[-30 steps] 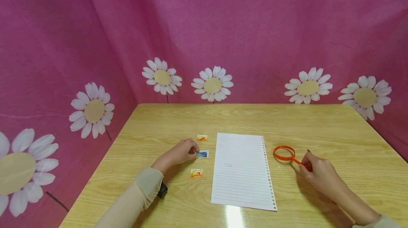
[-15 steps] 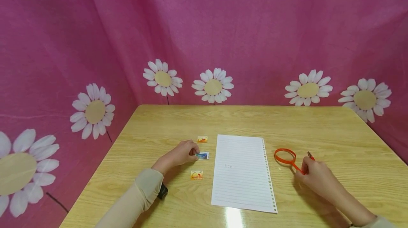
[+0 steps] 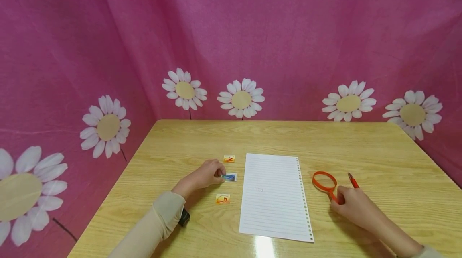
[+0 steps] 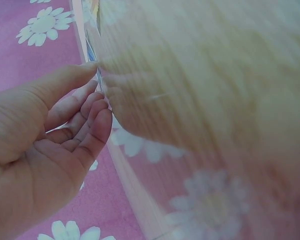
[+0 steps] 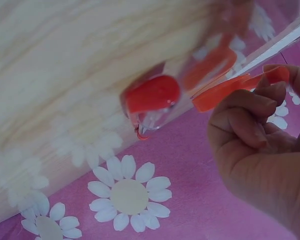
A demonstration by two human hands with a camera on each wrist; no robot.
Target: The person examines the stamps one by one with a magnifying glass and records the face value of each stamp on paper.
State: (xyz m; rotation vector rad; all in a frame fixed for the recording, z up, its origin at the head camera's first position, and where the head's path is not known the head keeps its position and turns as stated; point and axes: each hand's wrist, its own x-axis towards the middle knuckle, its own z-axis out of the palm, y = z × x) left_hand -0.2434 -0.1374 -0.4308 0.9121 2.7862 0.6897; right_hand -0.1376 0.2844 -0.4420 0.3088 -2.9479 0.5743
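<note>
My left hand (image 3: 205,173) pinches the left edge of a small blue stamp (image 3: 230,177) lying on the wooden table. In the left wrist view, thumb and fingertips meet at its thin edge. With its fingers curled, my right hand (image 3: 355,206) grips the handle of an orange-red magnifying glass (image 3: 329,189), whose ring tilts up toward the left. The right wrist view shows its orange handle (image 5: 220,92) by the thumb and forefinger. Just past the knuckles lies a red pen (image 3: 353,181), separate from the grip.
Lined paper (image 3: 274,206) with a faint written number lies between the hands, punched holes along its right edge. Two orange-yellow stamps lie left of it, an upper stamp (image 3: 229,159) and a lower stamp (image 3: 222,198). A pink flowered curtain (image 3: 288,29) hangs behind the table.
My right hand has drawn slightly left and toward me, and more of the pen shows behind it. The magnifying glass has tilted more upright. My left hand stays at the blue stamp.
</note>
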